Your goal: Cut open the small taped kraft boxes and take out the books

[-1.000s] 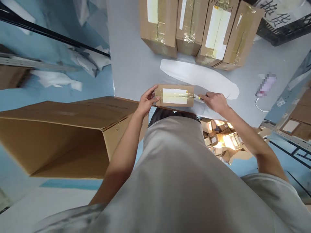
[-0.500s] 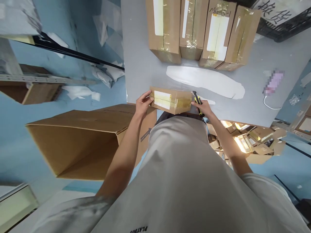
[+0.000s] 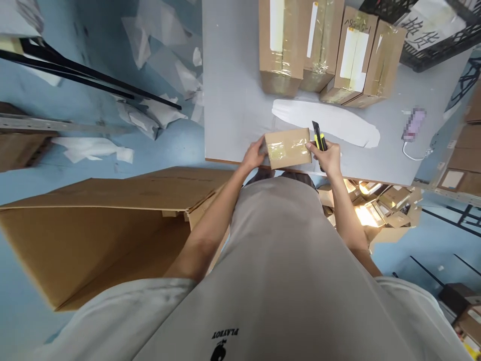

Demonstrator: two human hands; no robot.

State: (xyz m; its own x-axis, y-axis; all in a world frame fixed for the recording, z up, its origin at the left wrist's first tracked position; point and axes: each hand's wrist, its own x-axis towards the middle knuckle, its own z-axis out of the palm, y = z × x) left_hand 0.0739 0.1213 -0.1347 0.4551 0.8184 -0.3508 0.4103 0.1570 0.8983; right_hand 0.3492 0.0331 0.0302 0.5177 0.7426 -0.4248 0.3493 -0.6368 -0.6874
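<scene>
A small taped cardboard box (image 3: 288, 149) is at the near edge of the grey table, its plain taped face turned up. My left hand (image 3: 255, 153) grips its left end, the fingers partly hidden behind the box. At the right end, my right hand (image 3: 329, 158) is closed round a black and yellow utility knife (image 3: 318, 136), and its fingertips touch the box. The knife's dark tip points away from me. Beyond the box lies a long white sheet of paper (image 3: 326, 120).
Several taped cartons (image 3: 281, 80) stand at the table's (image 3: 233, 100) far side, beside a black crate (image 3: 421, 60). A pixelated pink item (image 3: 414, 123) with a white cable lies right. A large open carton (image 3: 124, 195) stands left below the table; a box pile (image 3: 394, 198) sits right.
The box has been turned, so its white label no longer shows and a plain taped face is up. Both hands have shifted right in view with it, the knife still in my right hand.
</scene>
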